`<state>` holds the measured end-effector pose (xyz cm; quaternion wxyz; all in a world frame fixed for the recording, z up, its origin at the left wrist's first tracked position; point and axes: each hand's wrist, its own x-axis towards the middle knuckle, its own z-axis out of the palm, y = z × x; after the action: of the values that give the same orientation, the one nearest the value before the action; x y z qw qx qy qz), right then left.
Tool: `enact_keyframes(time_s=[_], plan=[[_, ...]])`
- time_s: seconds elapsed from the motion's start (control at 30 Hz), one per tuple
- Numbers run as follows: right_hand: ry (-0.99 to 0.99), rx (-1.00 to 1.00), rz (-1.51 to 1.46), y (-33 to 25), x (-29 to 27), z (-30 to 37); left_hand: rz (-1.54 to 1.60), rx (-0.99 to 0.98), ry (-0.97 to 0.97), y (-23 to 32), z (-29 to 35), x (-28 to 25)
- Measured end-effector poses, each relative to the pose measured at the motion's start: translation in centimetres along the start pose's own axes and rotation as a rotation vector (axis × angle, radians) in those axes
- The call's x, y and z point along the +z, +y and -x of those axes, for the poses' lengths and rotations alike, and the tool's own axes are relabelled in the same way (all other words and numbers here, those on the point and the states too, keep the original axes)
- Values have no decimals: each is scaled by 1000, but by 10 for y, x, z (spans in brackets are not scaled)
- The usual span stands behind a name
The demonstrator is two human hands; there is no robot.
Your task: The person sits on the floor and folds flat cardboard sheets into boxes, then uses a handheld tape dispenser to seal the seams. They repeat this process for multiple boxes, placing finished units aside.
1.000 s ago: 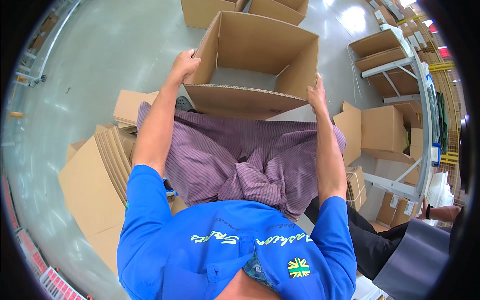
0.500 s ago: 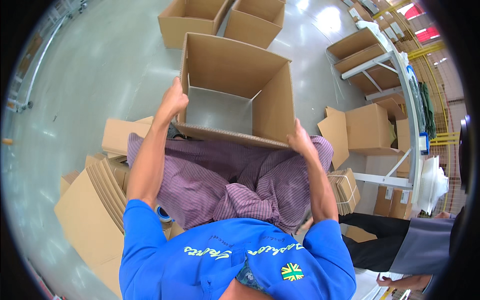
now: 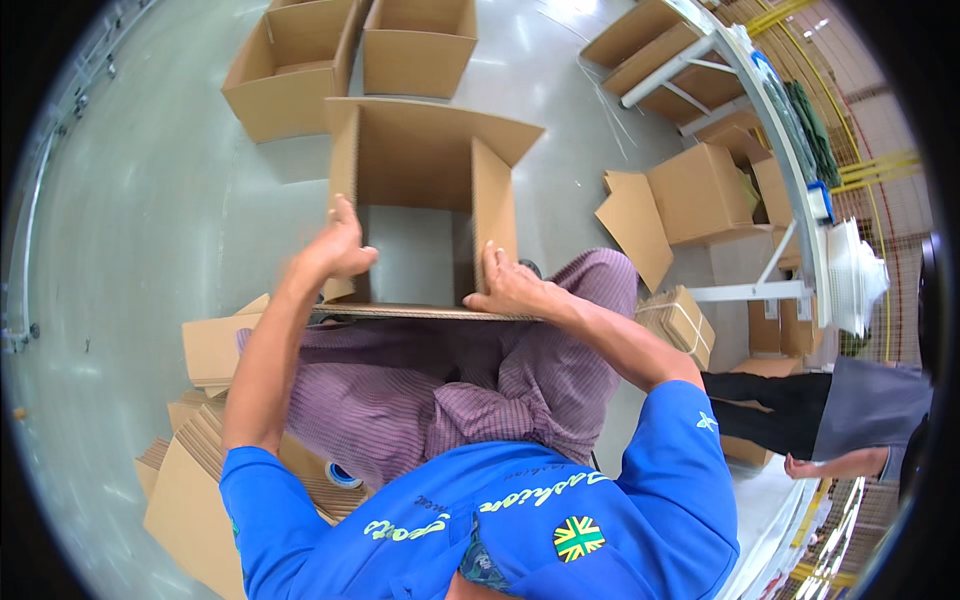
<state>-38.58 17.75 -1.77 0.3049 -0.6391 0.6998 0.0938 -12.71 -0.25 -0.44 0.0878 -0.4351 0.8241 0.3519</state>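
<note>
A brown cardboard box [image 3: 415, 160] stands in front of my legs, with grey floor showing through its middle. Its right side flap [image 3: 492, 200] and left side flap [image 3: 343, 165] are tilted inward, while the far flap leans outward. My left hand [image 3: 338, 245] is at the left flap, fingers stretched up and thumb apart. Against the near end of the right flap rests my right hand [image 3: 512, 286], its fingers extended and its thumb spread toward the near edge. Neither hand is wrapped round anything.
Two open boxes [image 3: 290, 95] [image 3: 418, 50] stand beyond on the floor. Flattened cardboard [image 3: 185, 500] is stacked at my left. A strapped cardboard bundle [image 3: 680, 322], another box [image 3: 700, 195] and a white-framed table [image 3: 765, 120] are at right, where a person [image 3: 860, 420] stands.
My hands have let go of the box's outer rims and moved closer together onto its side flaps. Those flaps have folded inward, and the box sits lower and further left in view.
</note>
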Motion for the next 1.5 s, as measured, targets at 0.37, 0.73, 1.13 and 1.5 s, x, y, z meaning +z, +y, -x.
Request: enact_keyframes(time_s=[0.37, 0.73, 1.13, 1.5], plan=[[308, -698, 33, 23, 25, -112, -286, -188, -575, -16, -21, 27], [748, -966, -154, 8, 57, -159, 168, -419, -44, -51, -64, 48], [395, -741, 281, 3, 71, -185, -190, 52, 35, -19, -13, 22], [399, -973, 162, 26, 60, -171, -226, 592, 792, 55, 54, 129]])
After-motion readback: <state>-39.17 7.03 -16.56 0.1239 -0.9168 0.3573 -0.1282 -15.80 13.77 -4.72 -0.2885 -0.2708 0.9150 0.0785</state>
